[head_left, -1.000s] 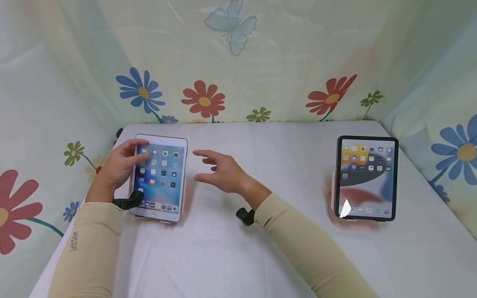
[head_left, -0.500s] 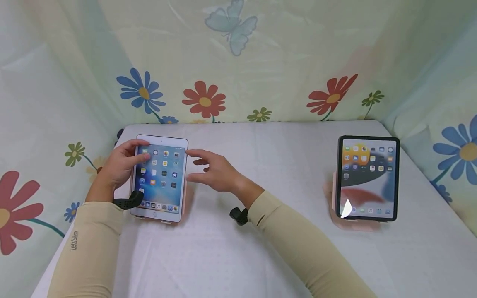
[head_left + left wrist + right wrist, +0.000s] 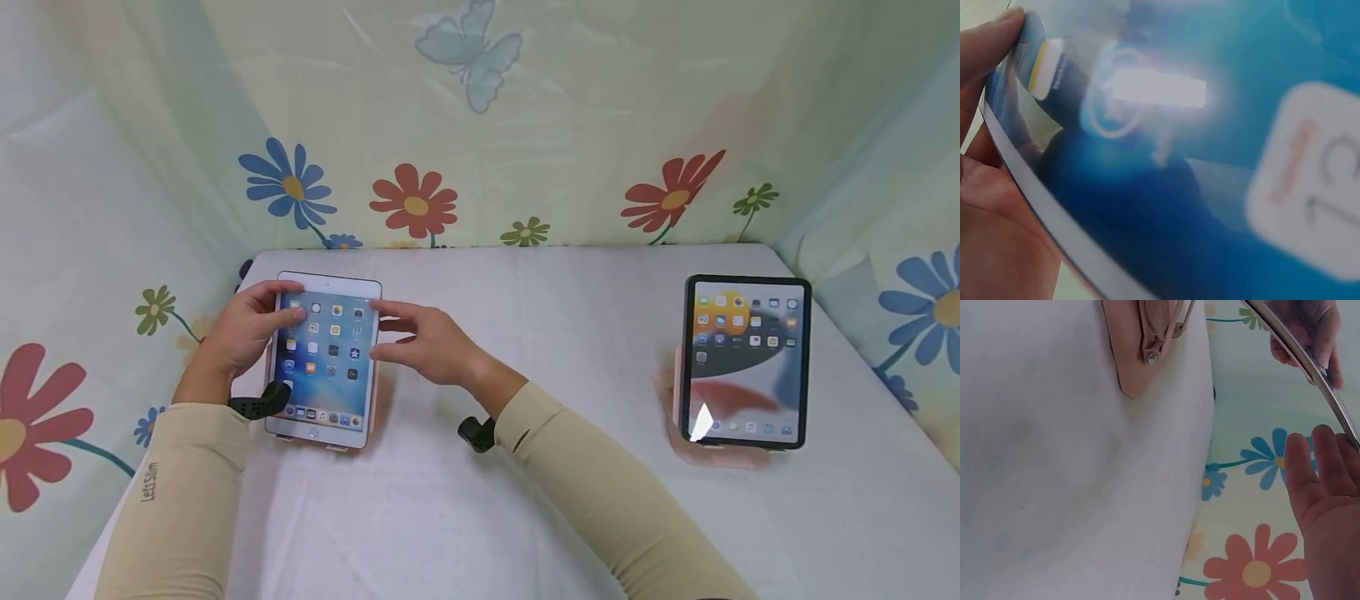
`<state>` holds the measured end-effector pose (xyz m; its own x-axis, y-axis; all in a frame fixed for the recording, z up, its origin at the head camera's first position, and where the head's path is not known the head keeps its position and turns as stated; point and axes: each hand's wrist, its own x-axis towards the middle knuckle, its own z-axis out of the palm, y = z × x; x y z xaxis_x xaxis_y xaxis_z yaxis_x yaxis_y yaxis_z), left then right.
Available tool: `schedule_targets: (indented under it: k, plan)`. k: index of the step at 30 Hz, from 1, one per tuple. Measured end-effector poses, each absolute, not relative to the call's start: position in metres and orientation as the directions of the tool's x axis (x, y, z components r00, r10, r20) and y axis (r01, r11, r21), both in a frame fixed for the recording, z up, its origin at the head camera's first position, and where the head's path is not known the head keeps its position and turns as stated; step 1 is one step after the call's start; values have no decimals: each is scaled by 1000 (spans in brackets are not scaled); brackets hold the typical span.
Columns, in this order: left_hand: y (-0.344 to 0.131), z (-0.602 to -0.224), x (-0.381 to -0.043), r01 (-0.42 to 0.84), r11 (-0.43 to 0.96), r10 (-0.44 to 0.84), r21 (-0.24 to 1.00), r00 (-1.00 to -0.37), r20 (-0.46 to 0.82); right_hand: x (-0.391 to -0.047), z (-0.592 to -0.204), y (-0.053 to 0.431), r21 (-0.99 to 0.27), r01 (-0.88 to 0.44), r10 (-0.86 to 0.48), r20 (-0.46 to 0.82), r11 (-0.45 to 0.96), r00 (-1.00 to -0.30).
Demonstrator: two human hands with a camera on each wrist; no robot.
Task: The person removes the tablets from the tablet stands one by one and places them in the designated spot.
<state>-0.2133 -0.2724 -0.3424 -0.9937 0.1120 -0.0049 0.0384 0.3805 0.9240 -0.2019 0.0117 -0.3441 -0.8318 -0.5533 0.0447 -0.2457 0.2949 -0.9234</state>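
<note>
A white-framed tablet (image 3: 330,375) with lit app icons leans on a pink stand (image 3: 384,400) at the left of the table. My left hand (image 3: 243,329) grips its upper left side, thumb on the screen and the other fingers at or behind the edge. In the left wrist view, the tablet's screen (image 3: 1222,262) fills most of the picture. My right hand (image 3: 435,346) is at the tablet's right edge, with thumb and index fingertips overlapping the white border. Seen from the right wrist, several right-hand fingers (image 3: 1300,465) stand beside the thin tablet edge; the right thumb is hidden there.
A second, black-framed tablet (image 3: 742,367) rests on another pink stand (image 3: 667,408) at the right. Both stand on a white-covered table (image 3: 525,467). A flower-printed curtain (image 3: 585,125) encloses the back and sides.
My right hand has moved left, from a gap beside the white-framed tablet to its right edge. The left hand keeps its hold, and both tablets stay in place.
</note>
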Motion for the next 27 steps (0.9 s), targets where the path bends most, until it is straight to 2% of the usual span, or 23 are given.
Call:
schedule_targets:
  k: [10,17,27]
  plan:
    - [-264,-328,-213,58,431,120,901,-993,7,-201,-339,15,-951,-200,-491,61,236,-869]
    - [-254,-319,-212,75,481,127,874,-992,16,-202,-342,18,-940,-241,-416,124,243,-901]
    - [-237,-311,-207,74,493,139,867,-990,5,-206,-340,27,-948,-249,-377,161,199,-912]
